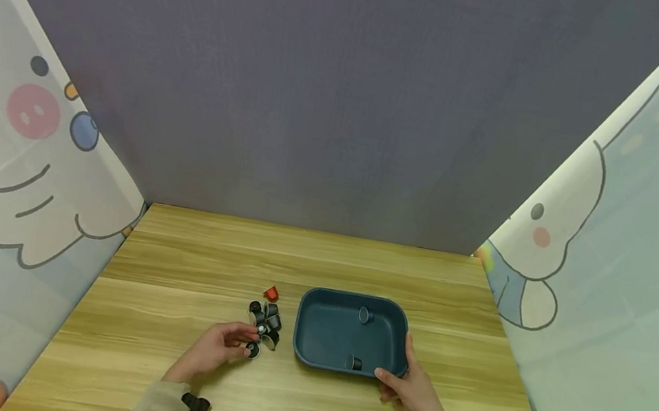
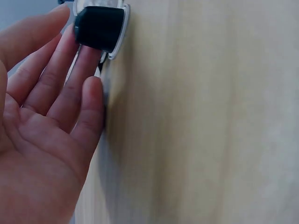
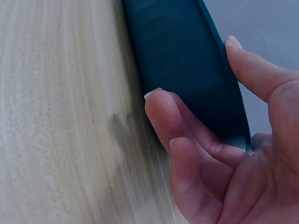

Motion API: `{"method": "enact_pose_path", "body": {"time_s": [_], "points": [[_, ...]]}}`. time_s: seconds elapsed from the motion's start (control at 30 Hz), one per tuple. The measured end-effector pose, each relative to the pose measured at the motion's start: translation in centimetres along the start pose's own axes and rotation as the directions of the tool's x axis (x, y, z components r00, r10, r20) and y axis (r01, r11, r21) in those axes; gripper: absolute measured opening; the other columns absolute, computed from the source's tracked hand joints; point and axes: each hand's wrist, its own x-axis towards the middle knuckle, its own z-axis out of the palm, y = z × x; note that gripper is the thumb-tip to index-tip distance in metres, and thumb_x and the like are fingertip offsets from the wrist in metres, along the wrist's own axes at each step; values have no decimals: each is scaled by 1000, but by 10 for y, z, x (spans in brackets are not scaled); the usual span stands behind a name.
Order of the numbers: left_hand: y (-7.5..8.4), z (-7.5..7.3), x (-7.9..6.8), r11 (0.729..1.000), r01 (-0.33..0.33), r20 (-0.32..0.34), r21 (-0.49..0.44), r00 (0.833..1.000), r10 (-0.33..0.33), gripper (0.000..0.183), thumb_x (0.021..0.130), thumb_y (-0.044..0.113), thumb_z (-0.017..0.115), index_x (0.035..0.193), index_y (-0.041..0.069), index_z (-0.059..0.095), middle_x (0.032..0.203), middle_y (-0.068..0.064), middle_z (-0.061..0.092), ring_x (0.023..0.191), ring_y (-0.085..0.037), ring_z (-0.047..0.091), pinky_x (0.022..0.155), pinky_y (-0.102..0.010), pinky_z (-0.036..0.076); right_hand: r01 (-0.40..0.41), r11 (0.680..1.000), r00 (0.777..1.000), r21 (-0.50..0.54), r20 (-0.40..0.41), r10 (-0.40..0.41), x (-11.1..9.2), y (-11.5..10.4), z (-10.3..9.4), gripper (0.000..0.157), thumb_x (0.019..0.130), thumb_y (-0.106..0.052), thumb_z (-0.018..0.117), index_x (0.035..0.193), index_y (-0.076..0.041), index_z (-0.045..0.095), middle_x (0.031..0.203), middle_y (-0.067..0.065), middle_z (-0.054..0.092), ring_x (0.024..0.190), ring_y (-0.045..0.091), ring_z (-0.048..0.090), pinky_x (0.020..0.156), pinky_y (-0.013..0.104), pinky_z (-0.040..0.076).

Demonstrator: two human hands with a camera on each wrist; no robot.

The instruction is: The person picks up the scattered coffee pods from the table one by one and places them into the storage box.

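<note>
Several dark coffee capsules [image 1: 273,322] lie in a loose cluster on the table, with a red coffee capsule [image 1: 271,293] just behind them. My left hand [image 1: 218,349] reaches to the near edge of this cluster, fingers loosely extended. In the left wrist view, a dark green capsule [image 2: 100,29] is at the fingertips, and the thumb stands apart from it. To the right is a dark blue tray [image 1: 325,330] holding two capsules, one towards the back [image 1: 366,315] and one near the front wall [image 1: 354,363]. My right hand [image 1: 416,389] grips the tray's front right corner, thumb at the rim, other fingers against the outer wall.
A wood-grain table [image 1: 186,249] carries everything. Behind it stands a plain grey wall [image 1: 331,95], and cartoon-printed panels [image 1: 622,306] flank both sides. Dark wrist devices [image 1: 195,406] sit at both sleeves.
</note>
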Motion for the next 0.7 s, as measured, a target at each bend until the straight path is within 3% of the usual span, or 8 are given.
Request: {"method": "enact_pose_path", "body": {"time_s": [0.53, 0.7], "points": [[-10, 6, -1, 992, 9, -31, 124, 1000, -5, 40, 85, 2, 77, 123, -1, 66, 115, -15, 70, 107, -23, 66, 87, -28, 53, 3, 1000, 1000, 0, 1, -3, 0, 1, 0, 110, 93, -31, 73, 159, -22, -14, 71, 16, 70, 65, 32, 71, 51, 33, 46], [-10, 7, 0, 992, 31, -43, 124, 999, -25, 39, 84, 5, 79, 121, 2, 68, 114, -11, 71, 105, -18, 67, 88, -28, 53, 4, 1000, 1000, 4, 1, -4, 0, 2, 0, 110, 93, -31, 73, 159, -23, -14, 70, 16, 70, 64, 32, 70, 51, 33, 45]]}}
